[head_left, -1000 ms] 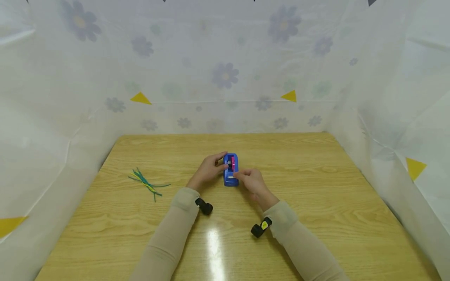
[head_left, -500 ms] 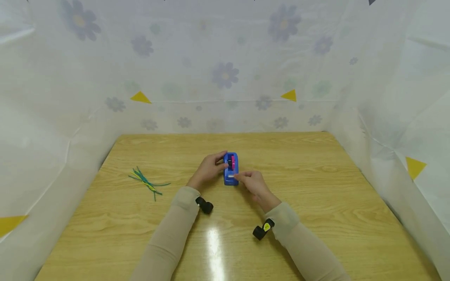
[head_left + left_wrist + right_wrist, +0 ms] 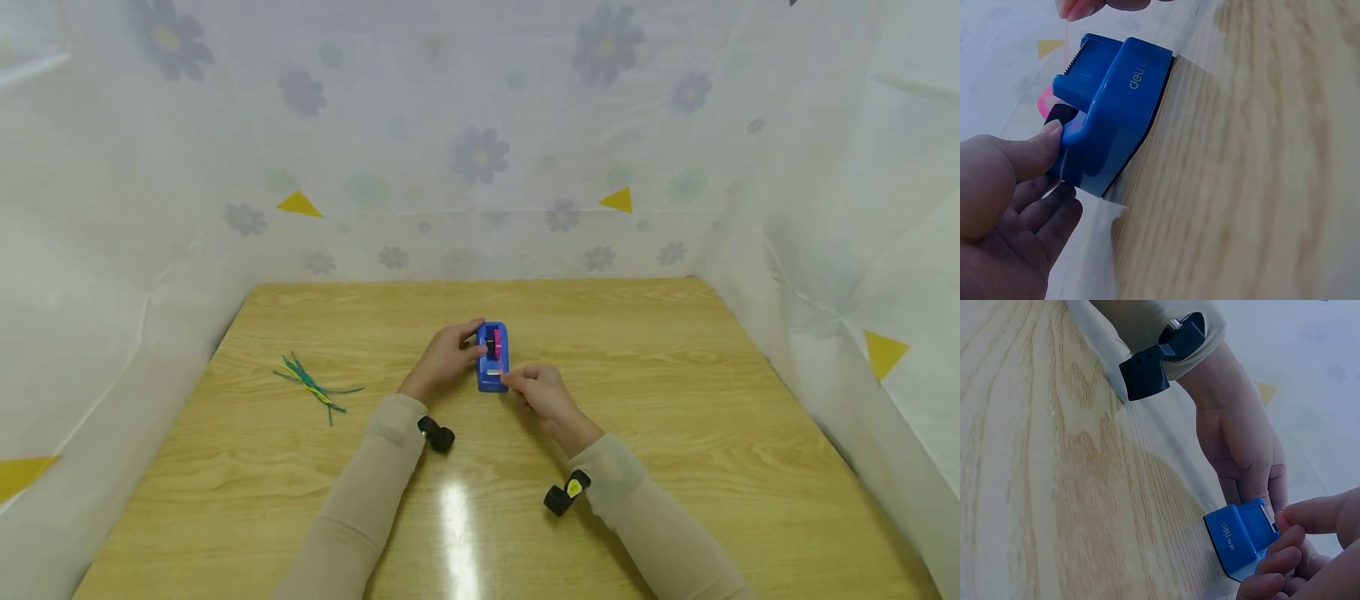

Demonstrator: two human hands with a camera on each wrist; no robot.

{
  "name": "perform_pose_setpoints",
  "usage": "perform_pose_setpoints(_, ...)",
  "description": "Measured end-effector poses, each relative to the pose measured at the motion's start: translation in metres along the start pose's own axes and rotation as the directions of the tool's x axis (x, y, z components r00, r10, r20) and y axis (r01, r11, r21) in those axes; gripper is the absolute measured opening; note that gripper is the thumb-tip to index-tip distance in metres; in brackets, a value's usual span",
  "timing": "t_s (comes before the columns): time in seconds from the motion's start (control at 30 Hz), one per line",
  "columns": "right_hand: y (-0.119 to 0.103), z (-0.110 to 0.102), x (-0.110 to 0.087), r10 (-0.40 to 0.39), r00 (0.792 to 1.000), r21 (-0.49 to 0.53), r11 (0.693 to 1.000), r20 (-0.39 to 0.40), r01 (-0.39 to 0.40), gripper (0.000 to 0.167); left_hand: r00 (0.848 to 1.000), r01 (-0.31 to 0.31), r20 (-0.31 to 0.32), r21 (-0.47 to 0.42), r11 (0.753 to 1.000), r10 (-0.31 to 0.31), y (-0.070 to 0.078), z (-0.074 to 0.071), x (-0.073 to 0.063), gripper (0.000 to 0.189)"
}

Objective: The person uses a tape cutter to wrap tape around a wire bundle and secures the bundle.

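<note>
A blue tape dispenser with a serrated cutter stands on the table, holding a pink roll of tape on a black hub. My left hand grips its left side and back end; in the left wrist view the thumb presses by the black hub. At the dispenser's front right, my right hand pinches the tape's free end between thumb and forefinger. A thin pink strip of tape runs from those fingers down past the cutter. The right wrist view hides part of the dispenser behind the right-hand fingers.
Several green and yellow thin strips lie in a loose bundle on the left of the wooden table. White flowered sheets enclose the back and sides. Each wrist wears a black camera.
My right hand has drawn slightly toward the table's front edge and to the right, still pinching the tape. The left hand and the dispenser stay in place.
</note>
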State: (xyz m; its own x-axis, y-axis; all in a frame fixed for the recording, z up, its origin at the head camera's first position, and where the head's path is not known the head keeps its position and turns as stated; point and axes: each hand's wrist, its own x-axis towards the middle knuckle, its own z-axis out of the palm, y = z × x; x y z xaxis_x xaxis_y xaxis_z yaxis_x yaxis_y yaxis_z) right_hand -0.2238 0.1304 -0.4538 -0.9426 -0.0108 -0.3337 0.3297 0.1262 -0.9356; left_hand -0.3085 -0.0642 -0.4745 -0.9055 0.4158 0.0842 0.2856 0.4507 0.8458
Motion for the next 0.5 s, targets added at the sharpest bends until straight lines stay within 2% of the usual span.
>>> perform_pose_setpoints(0.5,0.0041,-0.0008,-0.0079,0.011,1.000,-0.013,1.000,0.012,-0.010,0.023,1.000,-0.018,0.003,0.011,1.000,0.018,0.0015,0.0016,-0.0001,0.058)
